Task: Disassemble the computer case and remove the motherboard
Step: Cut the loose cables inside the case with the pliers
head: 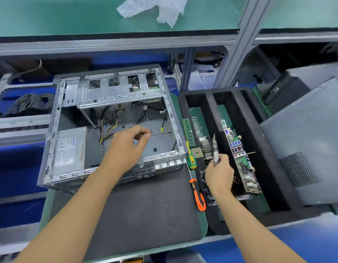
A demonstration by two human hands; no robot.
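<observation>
Both hands are busy — my left hand [129, 144] hangs loosely curled over the stripped case [111, 128], my right hand [219, 172] grips pliers [215, 149] beside the motherboard [240, 158], standing on edge in the foam tray [259, 141] — stiff, light, fragile, best held by its edges.

Grey metal computer case [115, 103] lies open side up on dark mat, no board inside, loose cables and power supply within. Motherboard [240, 158] stands on edge in black foam tray slot, right of case.
</observation>
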